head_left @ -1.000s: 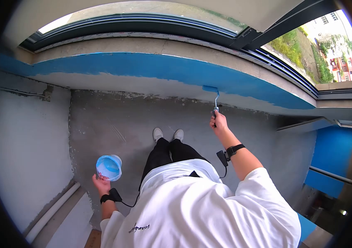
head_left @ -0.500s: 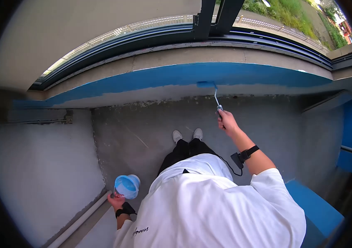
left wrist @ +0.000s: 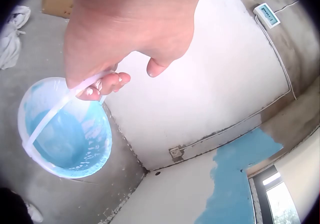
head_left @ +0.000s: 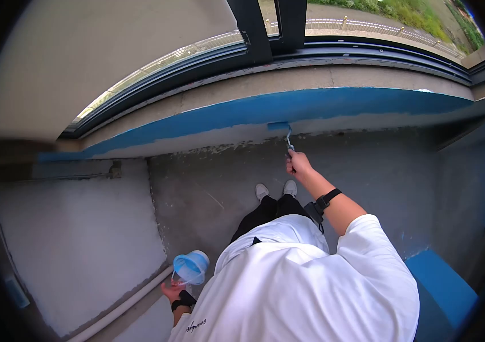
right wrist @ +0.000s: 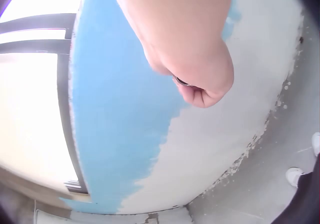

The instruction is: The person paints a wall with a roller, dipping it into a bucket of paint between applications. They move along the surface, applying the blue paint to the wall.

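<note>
In the head view my right hand grips the handle of a paint roller. Its blue roller sleeve lies against the low wall, at the ragged lower edge of the blue paint. The right wrist view shows the fingers of that hand curled round the handle; the roller itself is hidden behind the hand there. At lower left, my left hand carries a bucket by its handle. The left wrist view shows fingers hooked round the white bucket handle, with light blue paint inside the bucket.
Above the painted band run a sill and a dark window frame. Below it, bare whitish wall meets the grey concrete floor. A pipe runs along the left wall. My shoes stand on the floor facing the wall.
The head view has turned, shifting the room rightward. The roller rose a little into the blue, then came down to its lower edge, further left along the wall. The bucket stays in my left hand.
</note>
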The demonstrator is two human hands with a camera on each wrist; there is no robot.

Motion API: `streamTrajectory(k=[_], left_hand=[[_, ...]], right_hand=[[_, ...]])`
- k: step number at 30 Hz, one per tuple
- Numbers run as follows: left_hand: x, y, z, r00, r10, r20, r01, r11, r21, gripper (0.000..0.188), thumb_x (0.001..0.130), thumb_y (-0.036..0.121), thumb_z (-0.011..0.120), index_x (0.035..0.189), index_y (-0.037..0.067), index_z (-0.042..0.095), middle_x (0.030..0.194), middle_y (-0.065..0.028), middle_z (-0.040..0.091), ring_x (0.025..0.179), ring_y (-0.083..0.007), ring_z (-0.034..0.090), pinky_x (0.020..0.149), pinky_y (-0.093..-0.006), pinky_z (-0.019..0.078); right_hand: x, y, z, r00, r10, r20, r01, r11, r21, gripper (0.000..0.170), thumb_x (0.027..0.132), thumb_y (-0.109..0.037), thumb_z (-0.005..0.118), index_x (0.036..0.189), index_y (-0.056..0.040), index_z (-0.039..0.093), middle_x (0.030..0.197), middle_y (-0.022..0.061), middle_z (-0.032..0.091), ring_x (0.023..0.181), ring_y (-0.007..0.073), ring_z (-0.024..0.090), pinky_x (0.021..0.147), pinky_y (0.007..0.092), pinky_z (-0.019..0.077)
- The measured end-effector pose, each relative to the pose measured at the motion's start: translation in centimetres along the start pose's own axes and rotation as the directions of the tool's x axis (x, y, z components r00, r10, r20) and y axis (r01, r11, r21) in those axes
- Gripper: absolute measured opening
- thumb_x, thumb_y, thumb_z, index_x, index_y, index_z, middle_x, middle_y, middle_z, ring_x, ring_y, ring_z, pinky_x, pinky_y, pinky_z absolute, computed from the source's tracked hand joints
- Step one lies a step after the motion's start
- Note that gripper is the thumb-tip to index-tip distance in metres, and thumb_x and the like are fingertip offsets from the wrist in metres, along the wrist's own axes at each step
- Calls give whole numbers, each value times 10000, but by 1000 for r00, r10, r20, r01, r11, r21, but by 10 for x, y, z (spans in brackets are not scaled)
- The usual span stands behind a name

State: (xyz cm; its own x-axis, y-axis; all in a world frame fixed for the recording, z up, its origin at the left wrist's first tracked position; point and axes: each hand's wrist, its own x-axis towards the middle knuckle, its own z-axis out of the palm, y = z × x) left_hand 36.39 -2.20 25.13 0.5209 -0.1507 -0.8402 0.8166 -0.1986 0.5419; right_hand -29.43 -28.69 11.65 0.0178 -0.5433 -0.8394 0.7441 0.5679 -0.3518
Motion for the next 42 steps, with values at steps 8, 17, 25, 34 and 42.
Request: streamTrajectory(k=[8, 17, 25, 34, 42], left_hand=[[-35, -23, -11, 996, 66, -54, -70, 995, -70, 432, 738, 489, 547, 841, 76, 477, 521, 12, 400, 482, -151, 417, 539, -312, 367], [-20, -31, -65, 997, 20, -71, -30, 989, -145, 447, 714, 510, 562, 801, 88, 446, 573, 5, 411, 530, -167, 417, 575, -335, 357], [18, -46, -91, 992, -70, -106, 55, 989, -136, 449, 702, 545, 535, 693, 115, 406, 622, -10, 410, 609, -179, 410, 601, -326, 343], [102, -28, -62, 998, 51, -46, -45, 991, 126, 449, 718, 557, 515, 699, 119, 418, 635, -18, 425, 655, -180, 443, 610, -324, 343], [235, 24, 22, 967, -241, 81, 242, 970, -9, 369, 786, 502, 503, 715, 146, 442, 624, 24, 410, 599, -135, 403, 620, -322, 324]], right_hand=[[-39, -51, 3, 992, 110, 55, -118, 978, 174, 216, 982, -225, 382, 879, -49, 454, 626, -30, 388, 490, 63, 344, 435, 217, 292], [-16, -38, 31, 991, 132, 7, -132, 987, 89, 219, 984, -213, 374, 854, -50, 439, 625, -38, 397, 496, 58, 366, 442, 217, 316], [-67, -44, 19, 994, 103, 47, -107, 990, 97, 236, 983, -246, 412, 921, -36, 500, 636, -34, 404, 498, 57, 354, 435, 215, 296], [10, 13, 33, 990, 114, -83, -111, 993, 34, 230, 977, -281, 435, 928, -66, 500, 625, -47, 391, 490, 57, 340, 433, 208, 292], [-60, 21, 78, 982, -5, -188, -5, 999, -53, 234, 974, -292, 440, 951, -75, 522, 621, -47, 368, 494, 57, 328, 428, 198, 272]])
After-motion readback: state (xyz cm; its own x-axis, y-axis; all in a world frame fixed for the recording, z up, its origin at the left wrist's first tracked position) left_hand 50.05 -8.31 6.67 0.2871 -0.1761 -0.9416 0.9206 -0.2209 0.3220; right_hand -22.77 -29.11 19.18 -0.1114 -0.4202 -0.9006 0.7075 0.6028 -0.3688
